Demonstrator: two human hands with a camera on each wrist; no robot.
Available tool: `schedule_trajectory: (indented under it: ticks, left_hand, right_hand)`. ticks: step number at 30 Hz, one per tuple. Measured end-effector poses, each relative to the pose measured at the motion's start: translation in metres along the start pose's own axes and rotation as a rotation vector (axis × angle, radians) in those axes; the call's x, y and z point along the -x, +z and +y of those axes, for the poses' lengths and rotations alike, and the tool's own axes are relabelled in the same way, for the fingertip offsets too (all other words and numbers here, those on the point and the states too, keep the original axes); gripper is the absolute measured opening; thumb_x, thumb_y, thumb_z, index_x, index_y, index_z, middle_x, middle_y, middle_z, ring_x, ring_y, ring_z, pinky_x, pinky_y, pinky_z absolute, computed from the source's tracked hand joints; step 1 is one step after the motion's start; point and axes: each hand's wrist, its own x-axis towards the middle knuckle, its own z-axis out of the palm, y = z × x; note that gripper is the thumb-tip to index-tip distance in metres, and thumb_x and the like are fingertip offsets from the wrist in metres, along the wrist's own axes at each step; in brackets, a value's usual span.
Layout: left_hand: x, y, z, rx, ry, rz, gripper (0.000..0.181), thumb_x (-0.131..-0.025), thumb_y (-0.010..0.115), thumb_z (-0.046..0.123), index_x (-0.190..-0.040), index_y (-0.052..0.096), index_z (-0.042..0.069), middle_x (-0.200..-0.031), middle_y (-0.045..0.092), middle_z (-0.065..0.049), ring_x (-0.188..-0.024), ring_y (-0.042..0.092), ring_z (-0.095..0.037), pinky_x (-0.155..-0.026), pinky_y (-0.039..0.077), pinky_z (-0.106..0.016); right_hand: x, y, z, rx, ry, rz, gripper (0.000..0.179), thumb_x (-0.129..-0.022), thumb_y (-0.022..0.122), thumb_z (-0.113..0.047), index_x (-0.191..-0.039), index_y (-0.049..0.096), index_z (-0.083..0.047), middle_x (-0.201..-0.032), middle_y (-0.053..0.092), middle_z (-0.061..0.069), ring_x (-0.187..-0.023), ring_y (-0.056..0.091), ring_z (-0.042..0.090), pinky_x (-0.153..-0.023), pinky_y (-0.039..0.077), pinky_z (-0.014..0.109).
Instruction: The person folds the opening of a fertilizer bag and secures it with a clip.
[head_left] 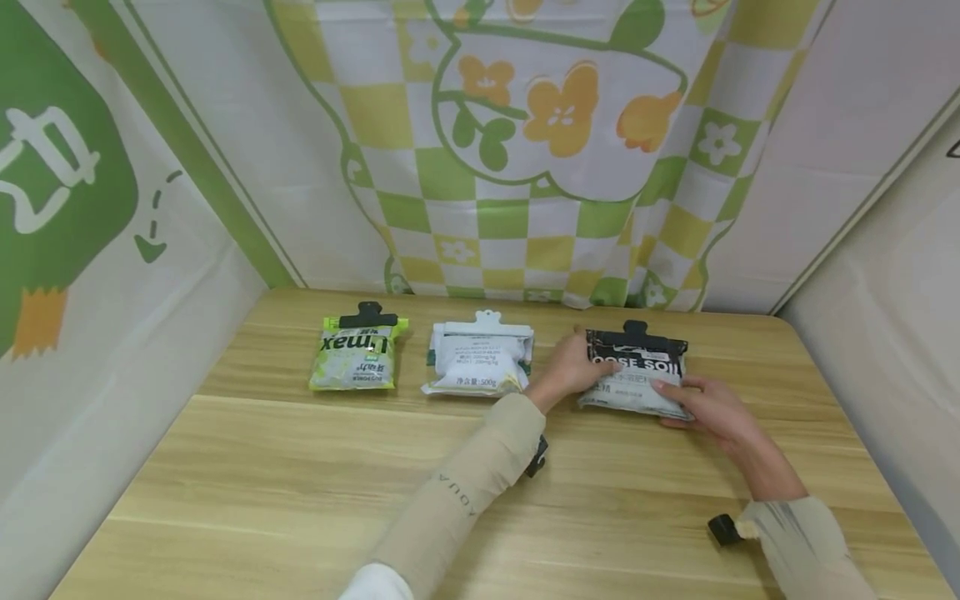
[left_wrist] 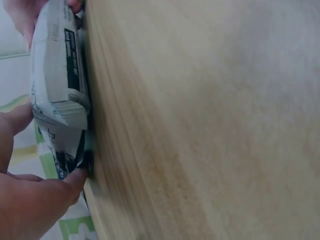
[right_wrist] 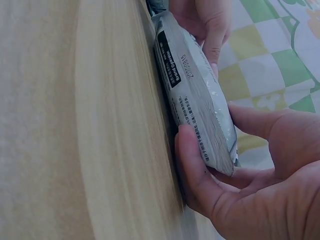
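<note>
A black-and-grey bag (head_left: 633,379) lettered "LOOSE SOIL" lies at the right back of the table, a black clip (head_left: 636,335) across its top edge. My left hand (head_left: 573,367) grips its left side, thumb on the front. At the lower right corner, my right hand (head_left: 712,408) holds it with the thumb on top and fingers underneath. In the right wrist view, the fingers (right_wrist: 192,160) curl against the bag's printed bottom edge (right_wrist: 187,95), close over the wood. The left wrist view has the bag (left_wrist: 55,65) between both hands.
Left of my left hand lies a white bag (head_left: 480,358) with a white clip (head_left: 487,325). Farther left is a green bag (head_left: 352,358) with a black clip (head_left: 368,315). A patterned curtain (head_left: 510,208) hangs behind the wooden table (head_left: 300,475).
</note>
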Motion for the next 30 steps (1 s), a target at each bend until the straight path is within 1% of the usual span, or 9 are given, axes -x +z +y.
schedule_trajectory:
  ticks: [5, 9, 13, 18, 21, 24, 27, 28, 30]
  left_hand:
    - [0.000, 0.000, 0.001, -0.069, 0.009, 0.011, 0.101, -0.095, 0.076, 0.046, -0.164, 0.022, -0.004, -0.166, 0.040, -0.025, -0.153, 0.043, -0.036, -0.127, 0.038, -0.042]
    - [0.002, 0.000, 0.000, -0.119, 0.017, 0.005, 0.100, -0.098, 0.071, 0.051, -0.165, 0.021, -0.003, -0.168, 0.036, -0.026, -0.157, 0.037, -0.036, -0.128, 0.037, -0.042]
    - [0.003, 0.000, -0.001, -0.175, 0.030, 0.010, 0.096, -0.100, 0.065, 0.055, -0.164, 0.025, -0.004, -0.168, 0.033, -0.028, -0.158, 0.033, -0.040, -0.129, 0.036, -0.045]
    - [0.008, -0.002, 0.000, -0.272, 0.074, -0.006, 0.079, -0.106, 0.055, 0.055, -0.156, 0.043, -0.004, -0.166, 0.037, -0.029, -0.158, 0.032, -0.045, -0.129, 0.035, -0.049]
    - [0.013, -0.003, 0.003, -0.310, 0.083, -0.016, 0.065, -0.108, 0.052, 0.050, -0.146, 0.057, -0.002, -0.167, 0.035, -0.029, -0.157, 0.031, -0.048, -0.127, 0.038, -0.052]
    - [0.021, -0.007, 0.007, -0.388, 0.124, 0.002, 0.053, -0.109, 0.053, 0.045, -0.137, 0.065, 0.001, -0.161, 0.044, -0.028, -0.151, 0.041, -0.045, -0.124, 0.042, -0.050]
    - [0.031, -0.016, 0.012, -0.508, 0.223, 0.049, 0.047, -0.109, 0.055, 0.040, -0.136, 0.066, 0.003, -0.144, 0.062, -0.021, -0.136, 0.058, -0.036, -0.116, 0.050, -0.045]
    - [0.034, -0.021, 0.014, -0.551, 0.264, 0.071, 0.046, -0.109, 0.055, 0.040, -0.136, 0.066, 0.004, -0.140, 0.066, -0.018, -0.131, 0.062, -0.033, -0.113, 0.052, -0.044]
    - [0.041, -0.032, 0.016, -0.640, 0.343, 0.117, 0.045, -0.109, 0.055, 0.040, -0.135, 0.066, 0.005, -0.129, 0.072, -0.012, -0.120, 0.068, -0.027, -0.103, 0.058, -0.040]
  right_hand:
    - [-0.001, -0.001, -0.001, 0.033, 0.004, 0.012, 0.079, -0.108, 0.059, -0.042, -0.155, 0.031, 0.015, -0.128, 0.060, 0.014, -0.097, 0.070, 0.004, -0.093, 0.063, 0.030]
    - [-0.001, -0.001, -0.002, 0.121, 0.006, 0.059, 0.060, -0.106, 0.060, -0.047, -0.128, 0.054, 0.008, -0.117, 0.060, 0.012, -0.090, 0.072, 0.008, -0.085, 0.066, 0.032]
    - [0.000, 0.000, -0.006, 0.355, -0.024, 0.134, 0.053, -0.104, 0.059, -0.057, -0.087, 0.052, -0.007, -0.086, 0.057, 0.004, -0.075, 0.063, 0.014, -0.068, 0.060, 0.032]
    - [0.002, 0.001, -0.009, 0.583, -0.083, 0.191, 0.056, -0.104, 0.054, -0.061, -0.077, 0.048, -0.012, -0.067, 0.046, -0.001, -0.063, 0.046, 0.017, -0.058, 0.040, 0.031]
    - [0.003, 0.002, -0.009, 0.604, -0.101, 0.196, 0.057, -0.105, 0.053, -0.061, -0.079, 0.051, -0.010, -0.066, 0.046, -0.001, -0.062, 0.044, 0.017, -0.056, 0.039, 0.030]
    - [0.007, 0.001, -0.009, 0.603, -0.106, 0.191, 0.069, -0.106, 0.050, -0.061, -0.108, 0.064, 0.006, -0.085, 0.067, 0.022, -0.078, 0.064, 0.034, -0.069, 0.055, 0.041]
    - [0.011, -0.003, -0.010, 0.576, -0.129, 0.203, 0.088, -0.106, 0.050, -0.060, -0.146, 0.043, 0.018, -0.129, 0.062, 0.043, -0.116, 0.064, 0.054, -0.094, 0.058, 0.058]
    - [0.013, -0.005, -0.011, 0.564, -0.144, 0.214, 0.093, -0.106, 0.050, -0.059, -0.153, 0.032, 0.019, -0.142, 0.052, 0.045, -0.126, 0.058, 0.058, -0.100, 0.055, 0.063]
    - [0.015, -0.007, -0.012, 0.545, -0.190, 0.254, 0.094, -0.106, 0.053, -0.057, -0.157, 0.025, 0.017, -0.149, 0.043, 0.047, -0.130, 0.054, 0.061, -0.103, 0.052, 0.067]
